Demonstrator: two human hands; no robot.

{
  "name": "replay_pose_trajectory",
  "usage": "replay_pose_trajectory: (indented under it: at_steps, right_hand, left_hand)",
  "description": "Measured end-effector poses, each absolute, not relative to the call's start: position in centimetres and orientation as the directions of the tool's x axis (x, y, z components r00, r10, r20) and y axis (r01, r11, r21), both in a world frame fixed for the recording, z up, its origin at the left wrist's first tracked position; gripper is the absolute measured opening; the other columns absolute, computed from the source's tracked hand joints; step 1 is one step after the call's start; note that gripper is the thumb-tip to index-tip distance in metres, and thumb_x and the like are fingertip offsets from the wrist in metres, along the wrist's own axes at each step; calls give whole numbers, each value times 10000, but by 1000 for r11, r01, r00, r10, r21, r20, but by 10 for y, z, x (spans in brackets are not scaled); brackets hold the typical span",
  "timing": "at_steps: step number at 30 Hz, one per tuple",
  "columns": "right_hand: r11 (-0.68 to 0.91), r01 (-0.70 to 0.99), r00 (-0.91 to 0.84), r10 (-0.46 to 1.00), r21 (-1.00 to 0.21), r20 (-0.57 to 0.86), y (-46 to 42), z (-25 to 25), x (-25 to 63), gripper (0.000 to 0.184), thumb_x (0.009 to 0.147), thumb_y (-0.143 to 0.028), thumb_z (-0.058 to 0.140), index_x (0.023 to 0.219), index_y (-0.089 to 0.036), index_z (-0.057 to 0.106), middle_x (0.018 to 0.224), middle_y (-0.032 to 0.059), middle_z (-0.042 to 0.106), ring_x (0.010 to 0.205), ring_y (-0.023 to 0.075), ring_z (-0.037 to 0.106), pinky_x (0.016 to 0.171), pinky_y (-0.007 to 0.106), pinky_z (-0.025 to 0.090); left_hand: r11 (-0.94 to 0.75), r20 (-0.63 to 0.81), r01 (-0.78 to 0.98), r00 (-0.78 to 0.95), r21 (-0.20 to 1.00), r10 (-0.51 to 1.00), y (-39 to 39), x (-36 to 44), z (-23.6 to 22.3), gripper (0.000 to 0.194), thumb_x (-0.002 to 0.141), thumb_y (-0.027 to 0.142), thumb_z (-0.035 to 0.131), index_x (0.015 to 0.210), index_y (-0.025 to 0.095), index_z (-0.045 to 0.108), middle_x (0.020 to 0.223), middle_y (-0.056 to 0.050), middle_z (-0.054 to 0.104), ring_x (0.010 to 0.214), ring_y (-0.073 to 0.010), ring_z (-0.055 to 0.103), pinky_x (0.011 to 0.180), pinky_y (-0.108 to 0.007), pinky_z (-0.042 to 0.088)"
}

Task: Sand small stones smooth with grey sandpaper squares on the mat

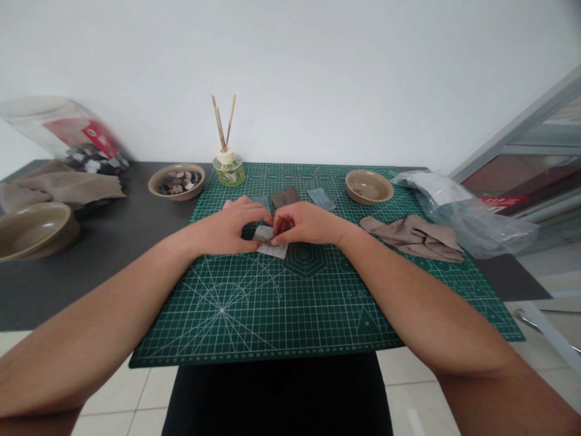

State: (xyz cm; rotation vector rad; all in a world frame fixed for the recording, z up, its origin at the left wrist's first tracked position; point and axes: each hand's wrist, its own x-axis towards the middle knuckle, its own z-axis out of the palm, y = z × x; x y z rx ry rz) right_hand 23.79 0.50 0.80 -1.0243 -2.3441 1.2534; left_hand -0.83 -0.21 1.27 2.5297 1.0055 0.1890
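Observation:
A small light-grey square piece (278,250), which looks like cloth or paper, lies on the green cutting mat (318,315). My left hand (227,227) arches at its left side, thumb and forefinger spread apart, the thumb tip touching the piece. Over its right part, my right hand (305,223) has thumb and fingers pinched together at the surface; whatever they hold is too small and hidden to name. Just beyond my hands lie a brown square piece (285,197) and a light-blue one (321,198). Another bluish piece (261,201) is partly covered by my left hand.
A reed diffuser (228,166) stands at the mat's back-left. Left of it, a bowl (177,183) holds small round pieces. Another bowl (370,186), brown cloth (413,236) and a clear plastic bag (472,212) are at right. More cloth (68,188), a bowl (36,230) and a clear container (59,124) sit left.

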Motion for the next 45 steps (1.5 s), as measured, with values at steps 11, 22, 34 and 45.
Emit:
replay_pose_trajectory:
  at_steps: [11, 22, 34, 45]
  right_hand:
    - [473, 559, -661, 750, -682, -21, -3, 14, 236, 161, 852, -268, 908, 885, -188, 772, 844, -14, 780, 807, 145, 700, 741, 265, 441]
    - [566, 587, -699, 715, -579, -10, -6, 16, 233, 133, 890, -283, 867, 913, -182, 783, 916, 16, 811, 844, 162, 707, 745, 274, 427]
    - [669, 566, -738, 671, -482, 65, -8, 12, 227, 35, 897, -213, 803, 874, -190, 815, 894, 14, 775, 828, 163, 640, 772, 287, 374]
    - [664, 621, -744, 667, -416, -46, -15, 25, 225, 59, 861, -220, 808, 854, -175, 771, 921, 20, 720, 791, 149, 582, 743, 276, 355]
  left_hand:
    - [-621, -111, 661, 717, 421, 688, -4, -6, 17, 490, 801, 504, 833, 1199, 238, 728, 1247, -81, 713, 1185, -343, 578, 957, -427, 376]
    - [-587, -126, 707, 674, 394, 728, -6, -3, 18, 483, 780, 559, 859, 1118, 239, 731, 1163, -77, 701, 1119, -340, 549, 878, -393, 316]
    - [-608, -146, 690, 700, 393, 699, -2, -8, 16, 326, 834, 502, 795, 1030, 245, 753, 1111, -58, 699, 1133, -328, 562, 886, -396, 312]
    - [-551, -229, 743, 653, 380, 722, -4, -8, 20, 370, 867, 546, 745, 1121, 278, 773, 1148, -68, 611, 1184, -345, 521, 977, -449, 348]
